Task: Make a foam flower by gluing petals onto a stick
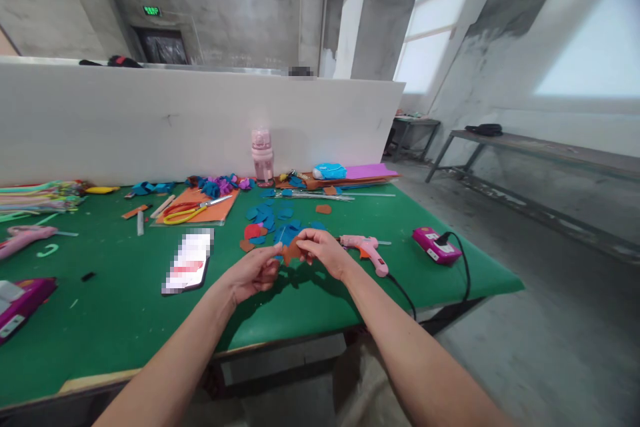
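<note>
Between both hands, above the green table, is a small brown cut-out piece (291,251). My right hand (323,252) pinches its upper right side. My left hand (255,273) is closed at its left edge, its lower fingers curled in. A thin pale wire (283,233) sticks up by the left fingertips; its lower end is hidden. Just behind the hands lie several blue cut-out pieces (263,215) and a red round piece (253,231). A pink glue gun (367,249) rests right of my right hand.
A phone (189,260) lies left of my left hand. Behind it, scissors (200,208) rest on orange sheets (220,215). A pink bottle (263,157) stands by the white partition (200,120). A purple power strip (437,245) sits at the right, its black cable over the table edge.
</note>
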The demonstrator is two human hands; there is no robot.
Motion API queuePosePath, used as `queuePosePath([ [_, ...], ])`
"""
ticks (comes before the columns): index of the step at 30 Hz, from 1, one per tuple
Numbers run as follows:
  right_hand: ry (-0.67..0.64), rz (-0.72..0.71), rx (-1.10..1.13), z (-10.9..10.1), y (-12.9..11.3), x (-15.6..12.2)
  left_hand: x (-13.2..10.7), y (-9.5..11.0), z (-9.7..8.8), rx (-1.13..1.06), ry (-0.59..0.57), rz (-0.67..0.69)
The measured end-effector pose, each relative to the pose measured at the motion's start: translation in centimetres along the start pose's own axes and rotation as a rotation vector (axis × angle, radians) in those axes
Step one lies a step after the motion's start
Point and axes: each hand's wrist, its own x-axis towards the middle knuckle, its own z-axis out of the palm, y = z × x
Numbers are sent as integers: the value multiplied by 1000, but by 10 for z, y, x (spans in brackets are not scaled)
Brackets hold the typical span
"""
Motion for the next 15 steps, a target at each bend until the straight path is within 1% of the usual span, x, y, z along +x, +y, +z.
queuePosePath([
  [2,11,-9,-16,-2,0,-1,2,-2,0,-5,-17,22],
  [3,13,-15,-24,-3,1,-1,3,-2,0,13,-3,43],
  [6,-1,-18,-27,-5,1,-2,5,-2,0,121,96,112],
  [9,-47,46,38,-5,1,-3,6,-2,2,228,174,160],
  [12,-91,128,92,-4,1,-4,5,-1,4,282,200,169],
  [15,-107,104,59,-3,2,-4,4,0,7,317,217,185],
])
